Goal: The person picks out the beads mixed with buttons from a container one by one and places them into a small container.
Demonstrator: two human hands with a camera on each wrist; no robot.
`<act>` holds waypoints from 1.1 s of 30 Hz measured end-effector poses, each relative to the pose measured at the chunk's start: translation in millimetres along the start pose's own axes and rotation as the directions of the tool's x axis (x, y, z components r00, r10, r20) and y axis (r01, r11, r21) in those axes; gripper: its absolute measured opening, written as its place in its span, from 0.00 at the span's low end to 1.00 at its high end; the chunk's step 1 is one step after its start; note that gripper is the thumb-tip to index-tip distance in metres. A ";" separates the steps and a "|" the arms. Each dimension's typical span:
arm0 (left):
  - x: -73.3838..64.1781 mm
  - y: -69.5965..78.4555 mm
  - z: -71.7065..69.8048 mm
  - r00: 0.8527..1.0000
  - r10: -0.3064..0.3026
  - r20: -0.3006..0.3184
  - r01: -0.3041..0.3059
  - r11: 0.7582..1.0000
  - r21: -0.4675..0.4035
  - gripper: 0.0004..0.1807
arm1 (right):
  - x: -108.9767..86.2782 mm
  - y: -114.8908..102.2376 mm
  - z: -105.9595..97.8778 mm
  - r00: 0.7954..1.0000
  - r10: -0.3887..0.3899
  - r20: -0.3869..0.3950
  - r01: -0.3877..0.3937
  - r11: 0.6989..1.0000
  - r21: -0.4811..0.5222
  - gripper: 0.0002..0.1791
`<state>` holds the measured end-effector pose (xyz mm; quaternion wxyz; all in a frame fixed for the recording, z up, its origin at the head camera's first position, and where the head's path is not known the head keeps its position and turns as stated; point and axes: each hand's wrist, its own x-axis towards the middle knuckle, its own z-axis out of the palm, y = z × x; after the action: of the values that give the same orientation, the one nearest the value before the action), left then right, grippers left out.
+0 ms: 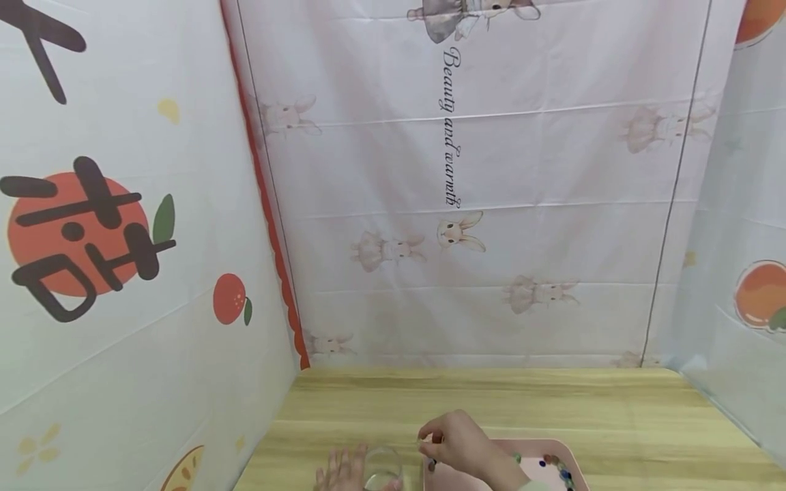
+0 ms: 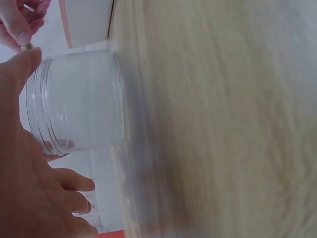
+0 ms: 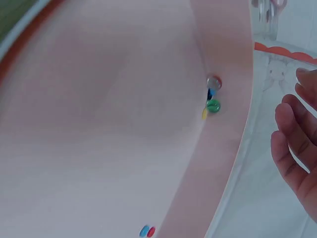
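Note:
A clear, round jar with a ridged rim stands on the table near its front edge. My left hand holds it around the rim, thumb on one side and a finger on the other; the remaining fingers stick out past it. Just to the right, my right hand hovers near the left edge of a pink tray. Its thumb and fingertips pinch a small greenish marble, mostly hidden by the fingers. Inside the tray lie several loose marbles, among them a green one and a clear one.
The wooden table reaches back to a hanging cloth with rabbit prints. Fruit-printed cloths hang at the left and right. More marbles gather along the tray's right side.

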<state>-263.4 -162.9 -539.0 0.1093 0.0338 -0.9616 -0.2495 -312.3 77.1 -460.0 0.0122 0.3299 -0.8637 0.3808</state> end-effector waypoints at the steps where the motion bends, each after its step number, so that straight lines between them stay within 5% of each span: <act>1: 0.0 -0.3 -0.2 1.000 -0.003 0.002 0.003 1.000 -0.001 0.60 | 1.0 -1.7 1.3 1.000 0.001 -0.005 -0.001 1.000 -0.005 0.08; 10: -1.2 -0.9 0.1 1.000 -0.025 -0.013 0.026 1.000 0.006 0.59 | 5.3 -14.0 13.1 1.000 0.008 0.016 -0.007 0.999 -0.043 0.10; 20: 7.8 -1.2 -2.9 0.998 -0.036 0.060 0.036 0.999 -0.008 0.60 | 19.1 -21.7 17.4 0.999 -0.038 0.025 0.040 0.991 -0.129 0.12; 33: 12.2 -5.2 -2.1 0.996 -0.036 0.084 0.037 0.999 -0.015 0.58 | 29.0 -29.8 31.0 0.996 -0.084 0.029 0.087 0.985 -0.150 0.10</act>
<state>-274.8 -169.9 -537.4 0.0645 0.0398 -0.9625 -0.2605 -310.6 25.5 -454.7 0.0436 0.3691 -0.8753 0.3095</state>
